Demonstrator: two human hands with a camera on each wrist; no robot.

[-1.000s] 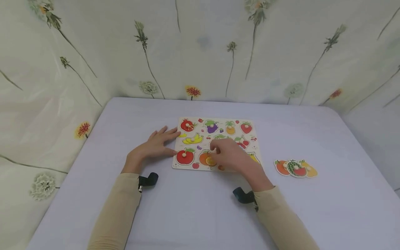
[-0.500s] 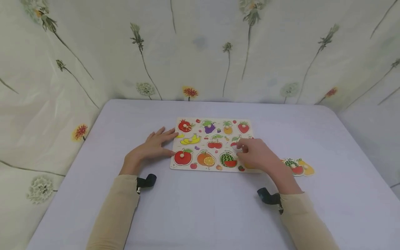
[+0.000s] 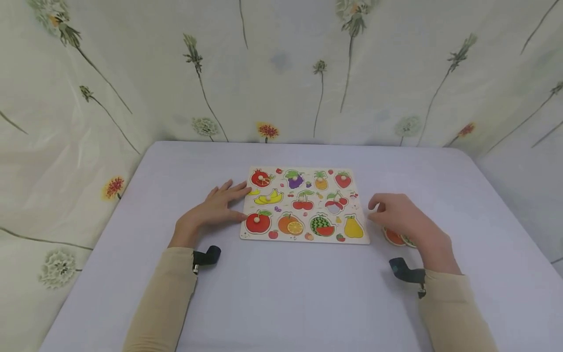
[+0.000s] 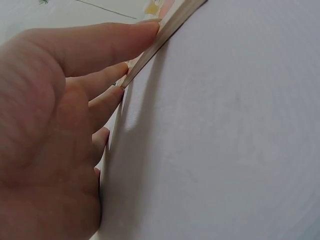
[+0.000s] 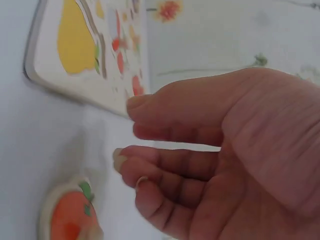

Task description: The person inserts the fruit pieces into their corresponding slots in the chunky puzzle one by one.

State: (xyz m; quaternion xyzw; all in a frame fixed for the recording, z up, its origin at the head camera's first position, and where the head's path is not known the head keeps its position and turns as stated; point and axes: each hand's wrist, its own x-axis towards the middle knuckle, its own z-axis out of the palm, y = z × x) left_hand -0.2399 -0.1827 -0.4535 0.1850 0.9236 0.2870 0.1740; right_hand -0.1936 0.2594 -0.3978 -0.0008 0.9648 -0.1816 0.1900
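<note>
A fruit puzzle board [image 3: 308,168] lies flat on the table. My left hand [image 3: 215,208] rests at its left edge, fingers spread; the left wrist view shows the fingertips [image 4: 150,35] against the board's side. My right hand [image 3: 398,212] is just off the board's right edge, above loose puzzle pieces. Thumb and bent fingers stand apart with nothing between them in the right wrist view. Below this hand lie an orange piece [image 3: 393,238] with a knob and a watermelon piece [image 3: 409,242], partly hidden by it. The board's pear picture [image 3: 353,227] shows no knob.
A white cloth covers the table [image 3: 281,293]. Behind it hangs a curtain [image 3: 281,73] printed with dandelions. Knobs stand on the board's apple [image 3: 258,223], bananas [image 3: 269,197] and several other fruits.
My right hand has moved right, off the board and over the loose pieces, uncovering the board's lower right part. The pear piece seen earlier is now hidden behind it. The left hand stays put.
</note>
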